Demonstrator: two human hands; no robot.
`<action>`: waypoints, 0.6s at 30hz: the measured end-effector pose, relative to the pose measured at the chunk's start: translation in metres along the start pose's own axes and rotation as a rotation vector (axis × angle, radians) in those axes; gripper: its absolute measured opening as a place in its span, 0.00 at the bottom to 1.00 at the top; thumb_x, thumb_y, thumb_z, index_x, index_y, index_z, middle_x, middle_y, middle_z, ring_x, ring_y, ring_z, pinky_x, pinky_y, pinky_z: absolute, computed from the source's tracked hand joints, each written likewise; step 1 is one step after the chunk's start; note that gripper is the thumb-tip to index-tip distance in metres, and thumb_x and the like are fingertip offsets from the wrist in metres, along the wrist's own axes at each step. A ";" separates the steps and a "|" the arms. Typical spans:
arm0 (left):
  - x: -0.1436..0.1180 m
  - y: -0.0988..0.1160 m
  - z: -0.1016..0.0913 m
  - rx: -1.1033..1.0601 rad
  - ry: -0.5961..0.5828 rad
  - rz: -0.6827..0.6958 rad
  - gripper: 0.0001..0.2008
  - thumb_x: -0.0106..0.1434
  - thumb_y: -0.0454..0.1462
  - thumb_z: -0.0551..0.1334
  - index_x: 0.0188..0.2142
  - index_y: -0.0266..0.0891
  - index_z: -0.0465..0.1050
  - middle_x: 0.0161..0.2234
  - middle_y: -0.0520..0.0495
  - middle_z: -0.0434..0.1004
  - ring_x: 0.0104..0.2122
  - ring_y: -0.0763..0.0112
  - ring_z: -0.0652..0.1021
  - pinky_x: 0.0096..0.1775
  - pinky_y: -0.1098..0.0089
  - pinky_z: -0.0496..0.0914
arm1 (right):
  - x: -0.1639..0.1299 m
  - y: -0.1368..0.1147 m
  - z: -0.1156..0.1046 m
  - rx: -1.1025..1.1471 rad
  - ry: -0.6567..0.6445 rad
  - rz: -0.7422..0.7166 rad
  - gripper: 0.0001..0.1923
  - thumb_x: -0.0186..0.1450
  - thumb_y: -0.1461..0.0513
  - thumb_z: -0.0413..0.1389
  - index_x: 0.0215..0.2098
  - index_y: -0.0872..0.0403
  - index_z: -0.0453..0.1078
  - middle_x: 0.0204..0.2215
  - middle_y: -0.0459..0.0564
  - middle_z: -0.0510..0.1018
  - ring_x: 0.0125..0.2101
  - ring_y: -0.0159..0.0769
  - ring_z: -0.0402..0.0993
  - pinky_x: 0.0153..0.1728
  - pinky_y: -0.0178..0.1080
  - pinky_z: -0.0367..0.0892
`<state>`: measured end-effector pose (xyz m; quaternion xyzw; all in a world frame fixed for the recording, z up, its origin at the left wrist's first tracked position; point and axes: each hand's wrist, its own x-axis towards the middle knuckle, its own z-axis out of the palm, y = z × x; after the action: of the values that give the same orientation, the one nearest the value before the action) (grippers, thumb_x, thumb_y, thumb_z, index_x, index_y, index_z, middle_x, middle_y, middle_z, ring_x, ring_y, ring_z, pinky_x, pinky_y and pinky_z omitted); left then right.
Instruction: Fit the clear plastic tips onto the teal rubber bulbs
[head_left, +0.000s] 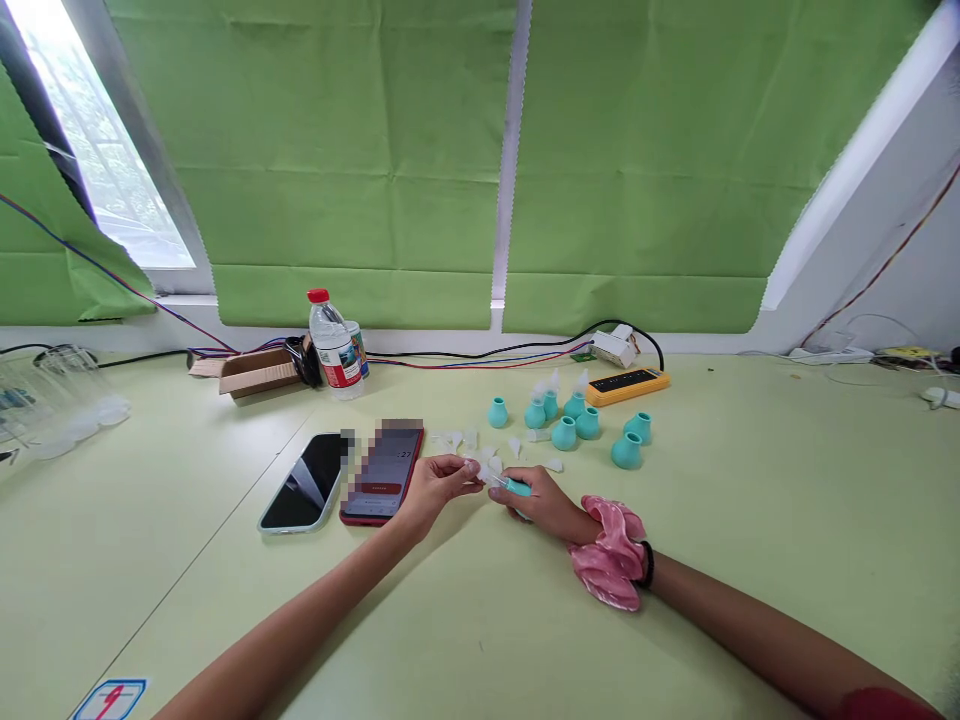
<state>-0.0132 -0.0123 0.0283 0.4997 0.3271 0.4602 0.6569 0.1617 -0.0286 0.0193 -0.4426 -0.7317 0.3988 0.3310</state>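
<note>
Two hands meet near the desk's middle: the left hand pinches a small clear tip, the right hand is closed round a teal bulb. Both parts look light, the bulb soft and squeezable, best gripped by its body. Its long axis lies roughly level, nozzle pointing left towards the tip.

Both forearms bare, reaching forward from lower edge, converging at centre. Left hand palm down, fingers pinched together at tips, pointing right. Right hand curled into closed grip, thumb side toward left hand. Fingertips of both hands nearly touching. Wrists low, close to surface. Right wrist slightly bent inward.
</note>
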 end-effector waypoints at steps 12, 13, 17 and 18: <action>0.000 -0.002 0.005 0.308 0.173 0.171 0.14 0.45 0.43 0.65 0.23 0.31 0.73 0.22 0.45 0.73 0.23 0.71 0.73 0.29 0.71 0.69 | 0.003 -0.002 -0.001 0.007 -0.050 -0.019 0.18 0.58 0.50 0.48 0.27 0.58 0.63 0.14 0.40 0.62 0.14 0.23 0.55 0.16 0.28 0.53; 0.000 -0.001 0.005 0.307 0.164 0.160 0.14 0.45 0.43 0.65 0.23 0.30 0.73 0.23 0.45 0.74 0.24 0.70 0.73 0.29 0.71 0.69 | 0.004 -0.002 -0.001 -0.004 -0.055 -0.026 0.18 0.57 0.50 0.48 0.26 0.57 0.63 0.14 0.40 0.62 0.14 0.23 0.56 0.17 0.28 0.53; -0.002 0.002 0.004 0.256 0.108 0.093 0.16 0.43 0.43 0.65 0.25 0.30 0.74 0.23 0.45 0.74 0.25 0.69 0.74 0.32 0.70 0.69 | 0.005 0.000 -0.004 -0.013 -0.097 -0.039 0.18 0.57 0.49 0.48 0.24 0.57 0.61 0.13 0.39 0.62 0.14 0.23 0.56 0.17 0.29 0.53; -0.002 0.002 0.003 0.244 0.092 0.081 0.16 0.43 0.43 0.65 0.25 0.30 0.74 0.23 0.45 0.74 0.25 0.69 0.74 0.32 0.69 0.70 | 0.006 0.000 -0.005 -0.001 -0.112 -0.032 0.18 0.57 0.49 0.48 0.25 0.57 0.61 0.13 0.39 0.61 0.13 0.24 0.56 0.16 0.28 0.53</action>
<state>-0.0113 -0.0150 0.0312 0.5667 0.3901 0.4657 0.5566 0.1633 -0.0219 0.0220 -0.4080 -0.7562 0.4173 0.2959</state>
